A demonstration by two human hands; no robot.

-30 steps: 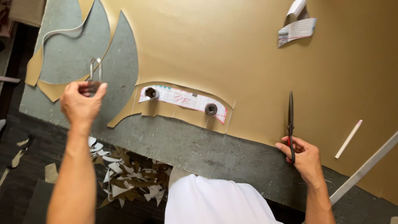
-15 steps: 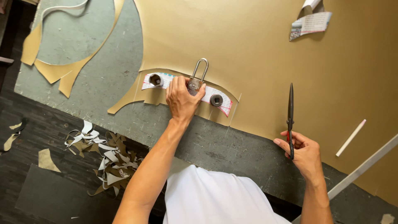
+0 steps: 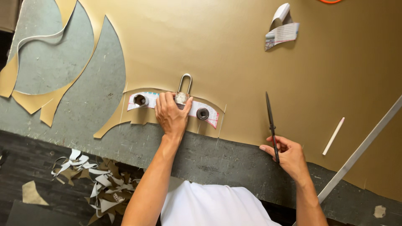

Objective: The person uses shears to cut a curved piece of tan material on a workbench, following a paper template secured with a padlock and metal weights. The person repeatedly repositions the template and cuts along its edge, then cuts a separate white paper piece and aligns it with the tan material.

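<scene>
Pressing a silver metal padlock (image 3: 183, 95) onto a white paper pattern (image 3: 173, 108) mid-frame, the left hand (image 3: 171, 115) grips it; the right hand (image 3: 289, 155) holds closed black scissors (image 3: 271, 121) — big tan sheet (image 3: 234, 50) partly cut, this shape still uncut.

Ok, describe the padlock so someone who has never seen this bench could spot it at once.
Start at the big tan sheet covering the grey table. Near its front edge lies a curved paper pattern with two dark round weights. The padlock sits between them under the left hand: the only piece with a tall silver shackle.
</scene>
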